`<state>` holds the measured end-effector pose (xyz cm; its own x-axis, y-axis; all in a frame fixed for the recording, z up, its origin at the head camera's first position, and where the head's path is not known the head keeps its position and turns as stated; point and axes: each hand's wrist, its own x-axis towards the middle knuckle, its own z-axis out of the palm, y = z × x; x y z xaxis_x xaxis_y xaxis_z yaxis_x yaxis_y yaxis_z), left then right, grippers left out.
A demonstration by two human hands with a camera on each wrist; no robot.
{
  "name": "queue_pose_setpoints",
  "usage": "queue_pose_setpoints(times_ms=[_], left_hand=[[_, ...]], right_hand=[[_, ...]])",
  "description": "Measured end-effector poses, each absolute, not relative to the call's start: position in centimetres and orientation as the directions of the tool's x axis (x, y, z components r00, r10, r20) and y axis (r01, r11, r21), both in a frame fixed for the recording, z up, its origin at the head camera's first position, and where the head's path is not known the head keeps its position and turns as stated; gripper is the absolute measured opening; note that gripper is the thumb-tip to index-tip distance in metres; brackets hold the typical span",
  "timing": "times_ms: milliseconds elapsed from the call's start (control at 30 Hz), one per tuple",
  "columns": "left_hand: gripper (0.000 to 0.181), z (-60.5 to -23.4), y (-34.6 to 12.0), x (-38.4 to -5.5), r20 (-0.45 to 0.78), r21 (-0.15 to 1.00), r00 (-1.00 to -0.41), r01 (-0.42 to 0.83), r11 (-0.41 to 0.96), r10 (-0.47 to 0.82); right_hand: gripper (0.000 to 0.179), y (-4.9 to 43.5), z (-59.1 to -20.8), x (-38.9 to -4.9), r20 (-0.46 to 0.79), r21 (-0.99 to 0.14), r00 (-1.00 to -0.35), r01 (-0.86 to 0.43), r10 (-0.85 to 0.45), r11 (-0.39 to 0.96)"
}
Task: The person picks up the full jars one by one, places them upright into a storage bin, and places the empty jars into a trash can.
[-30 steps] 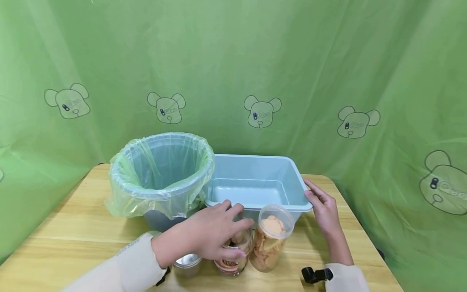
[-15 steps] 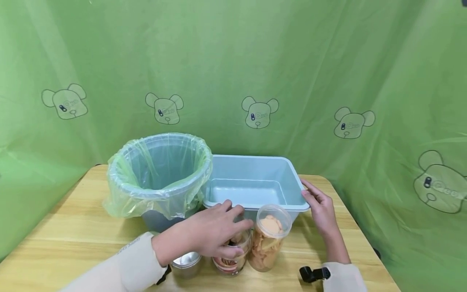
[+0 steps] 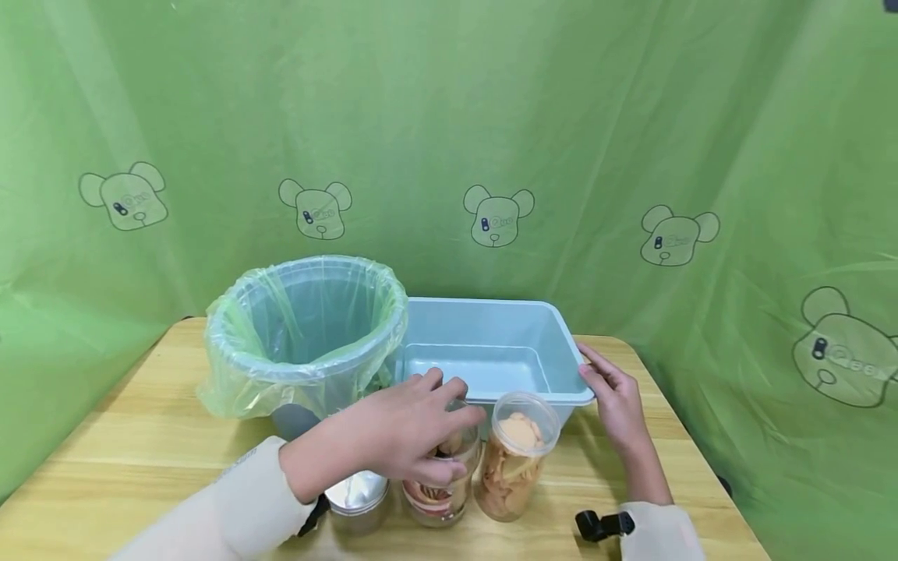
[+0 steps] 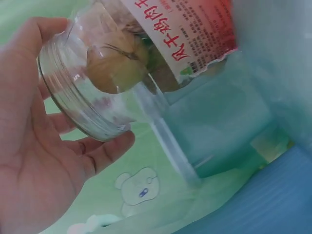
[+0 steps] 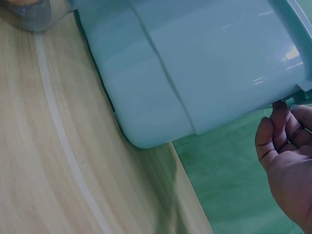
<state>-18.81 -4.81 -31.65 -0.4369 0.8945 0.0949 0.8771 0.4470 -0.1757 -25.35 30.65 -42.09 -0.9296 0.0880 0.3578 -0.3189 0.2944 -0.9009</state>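
Note:
My left hand (image 3: 400, 432) grips a clear jar (image 3: 443, 510) from above, fingers and thumb around its top. In the left wrist view the jar (image 4: 105, 73) shows a red and white printed label and a round yellowish-brown piece inside. The right hand (image 3: 620, 405) pinches the right rim of a light blue rectangular basin (image 3: 484, 315). Seen from the right wrist, that hand (image 5: 290, 165) has its fingers curled up at the rim of the basin (image 5: 165, 63). Close to the right of the gripped jar stands a tall clear tub (image 3: 508, 487) of orange-tan pieces.
A round bin (image 3: 293, 421) lined with a green plastic bag (image 3: 238, 374) stands left of the basin. A small silver-topped container (image 3: 359, 506) sits under the left wrist. The wooden table (image 3: 140, 448) ends at a green curtain (image 3: 414, 117) behind.
My left hand has risen slightly with the jar, exposing more of the silver-topped container. The right hand keeps its hold on the basin's rim.

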Motion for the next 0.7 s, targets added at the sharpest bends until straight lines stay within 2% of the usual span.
queue_pose_setpoints(times_ms=[700], left_hand=[[0.056,-26.3,-5.8,-18.4,0.211,-0.116,-0.424,0.884,0.453,0.881]], right_hand=[[0.047,30.6,-42.1,-25.4,0.355,-0.901,-0.930,-0.315,0.092,0.297]])
